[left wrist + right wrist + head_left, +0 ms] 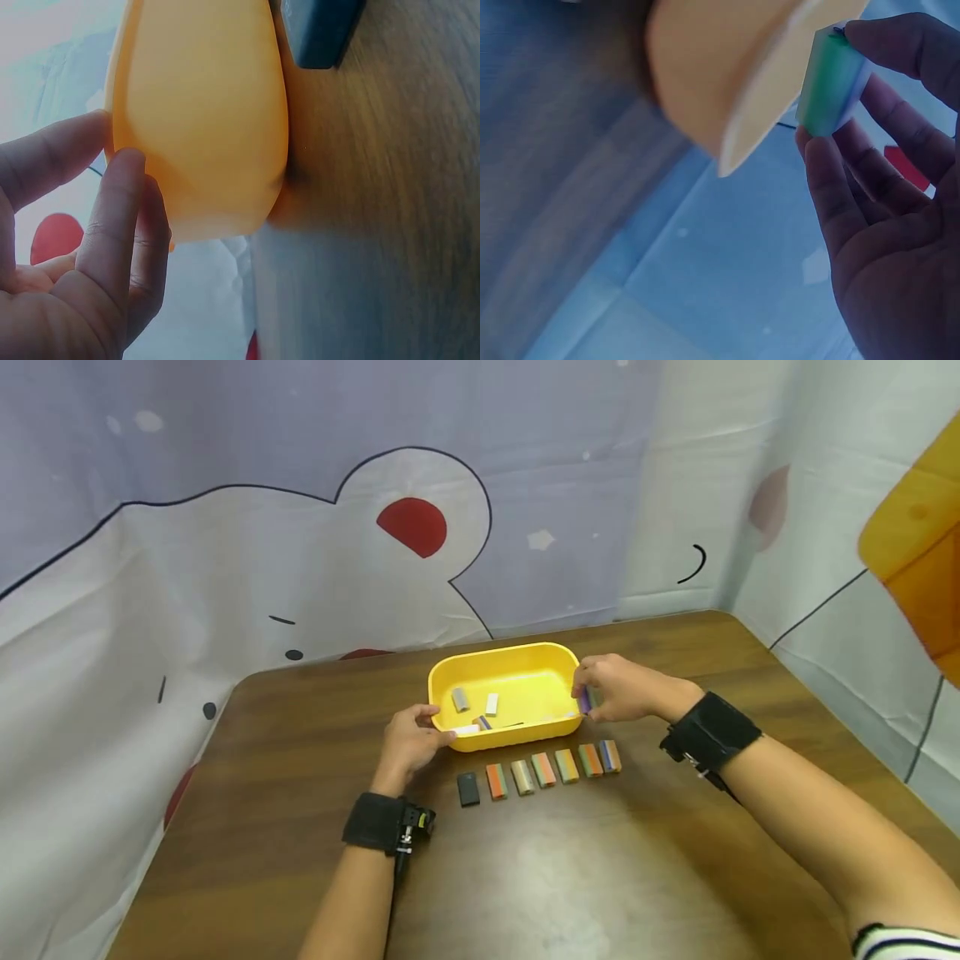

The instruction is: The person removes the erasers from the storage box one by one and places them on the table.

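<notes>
Seven small rectangular blocks (pixel 543 770), dark or coloured, along brown wooden counter (pixel 262 793), mid-frame, seemingly spaced for telling apart | left hand (pixel 409 746): fingers clamped on left end of yellow plastic tray (pixel 517 739), likely for steadiness | right hand (pixel 626 687): fingers pinched on green-and-purple block (pixel 826 86), right of centre, beside tray

The person wears a black left wristband (pixel 372 822) with silvery fittings (pixel 407 837), a black right wristband (pixel 714 732) and a black-and-white striped sleeve (pixel 907 943).
</notes>
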A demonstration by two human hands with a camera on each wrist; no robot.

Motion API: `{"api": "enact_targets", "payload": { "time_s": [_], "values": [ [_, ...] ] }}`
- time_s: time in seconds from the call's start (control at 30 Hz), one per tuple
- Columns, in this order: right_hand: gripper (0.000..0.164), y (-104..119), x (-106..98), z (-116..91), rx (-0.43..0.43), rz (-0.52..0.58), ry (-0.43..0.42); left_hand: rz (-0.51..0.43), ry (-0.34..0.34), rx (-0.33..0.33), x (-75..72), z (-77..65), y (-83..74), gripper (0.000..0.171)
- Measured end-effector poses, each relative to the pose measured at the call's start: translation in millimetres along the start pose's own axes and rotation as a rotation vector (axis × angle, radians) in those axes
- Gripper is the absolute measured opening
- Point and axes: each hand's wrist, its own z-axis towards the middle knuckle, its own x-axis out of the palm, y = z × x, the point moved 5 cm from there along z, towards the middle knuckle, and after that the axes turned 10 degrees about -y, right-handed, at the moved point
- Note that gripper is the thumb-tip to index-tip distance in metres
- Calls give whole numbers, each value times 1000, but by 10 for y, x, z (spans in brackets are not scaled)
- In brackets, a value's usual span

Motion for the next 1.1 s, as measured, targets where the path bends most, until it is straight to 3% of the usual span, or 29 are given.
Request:
{"api": "enact_targets", "payload": {
  "time_s": [0.23, 0.47, 1.1],
  "values": [
    [22, -136, 114, -367, 103, 22, -9, 0, 4, -5, -42, -17, 18, 56],
    [26, -252, 279, -566, 159, 50, 16, 16, 8, -17, -72, -17, 19, 56],
    [30, -369, 505, -702, 232, 84, 83, 7, 4, -54, -110, -48, 23, 57]
  ]
}}
